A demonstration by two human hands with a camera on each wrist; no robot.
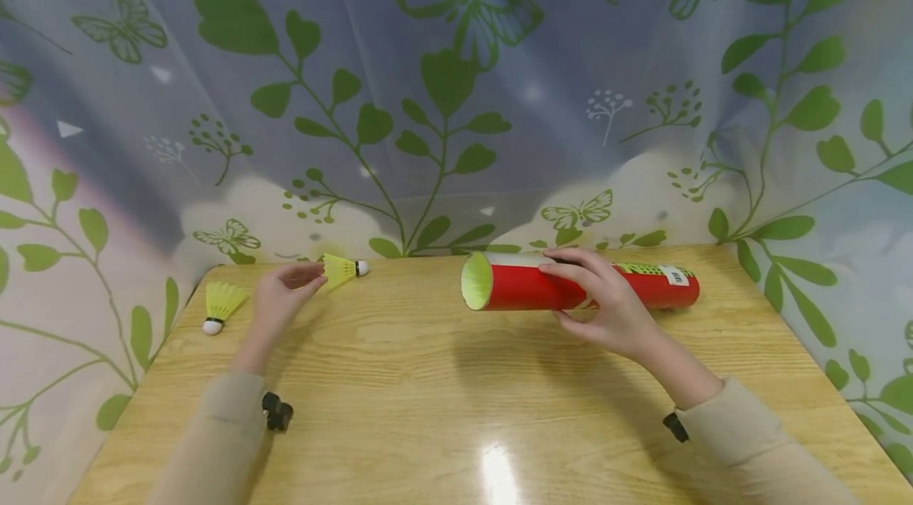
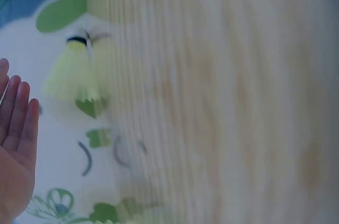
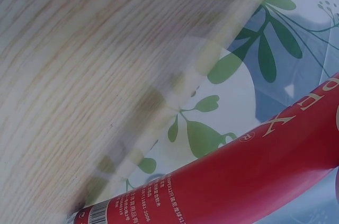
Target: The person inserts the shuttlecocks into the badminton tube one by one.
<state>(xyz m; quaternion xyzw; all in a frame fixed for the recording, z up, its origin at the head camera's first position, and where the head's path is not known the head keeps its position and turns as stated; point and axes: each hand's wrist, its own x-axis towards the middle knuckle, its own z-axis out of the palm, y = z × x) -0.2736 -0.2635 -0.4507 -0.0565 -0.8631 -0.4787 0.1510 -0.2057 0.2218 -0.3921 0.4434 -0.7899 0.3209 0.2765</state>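
Note:
A red shuttlecock tube (image 1: 521, 287) lies on its side on the wooden table (image 1: 428, 378), its open yellow-lined mouth facing left. My right hand (image 1: 563, 292) grips it around the middle, fingers over the top and thumb below. The right wrist view shows the tube (image 3: 238, 181) close up. My left hand (image 1: 299, 279) reaches with straight fingers toward a yellow shuttlecock (image 1: 341, 269) near the table's back edge, its fingertips just short of the feathers. In the blurred left wrist view the hand (image 2: 18, 128) is flat and holds nothing, apart from a shuttlecock (image 2: 77, 73).
A second yellow shuttlecock (image 1: 217, 307) lies at the table's back left corner. A leaf-and-butterfly curtain (image 1: 456, 93) hangs right behind the table and down both sides.

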